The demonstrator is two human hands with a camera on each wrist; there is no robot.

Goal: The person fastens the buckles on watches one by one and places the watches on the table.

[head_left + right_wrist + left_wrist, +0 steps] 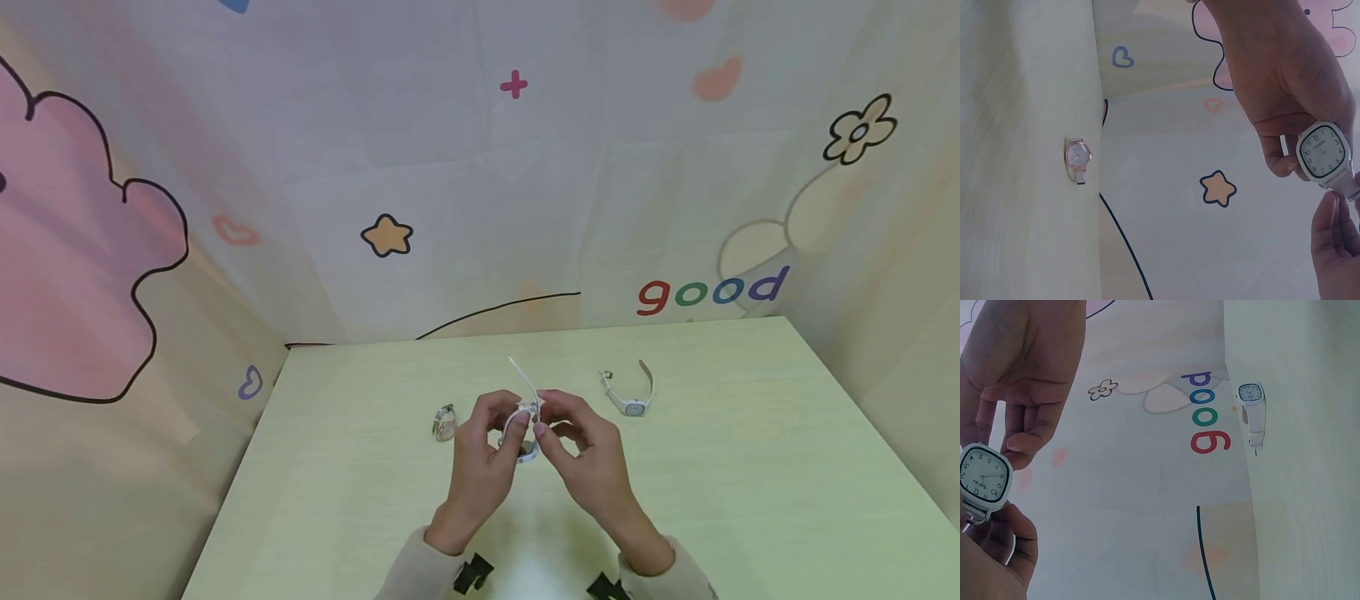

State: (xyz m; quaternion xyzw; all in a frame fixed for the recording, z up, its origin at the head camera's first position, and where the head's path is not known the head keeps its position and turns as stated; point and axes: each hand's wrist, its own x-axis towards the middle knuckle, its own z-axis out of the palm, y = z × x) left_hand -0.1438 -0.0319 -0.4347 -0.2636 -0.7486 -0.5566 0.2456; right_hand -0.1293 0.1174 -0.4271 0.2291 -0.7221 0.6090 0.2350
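A white wristwatch (pixel 528 451) with a rounded-square case, pale dial and white strap is held up over the pale, light-grained table (pixel 337 483), between both hands near the middle of the scene. The left hand (pixel 480 457) has its fingers curled and pinches the watch's strap between thumb and fingers. The right hand (pixel 592 458), also curled, pinches the strap from the right; thumb and fingertips are nearly together. One thin strap end (pixel 522 375) projects past the fingers toward the far side.

On the table, just left of the left hand, stands a small round rose-gold watch (pixel 445 423) with a pale band. Farther right, beyond the right hand, lies a second white square-faced watch (pixel 634 407), its strap spread apart.
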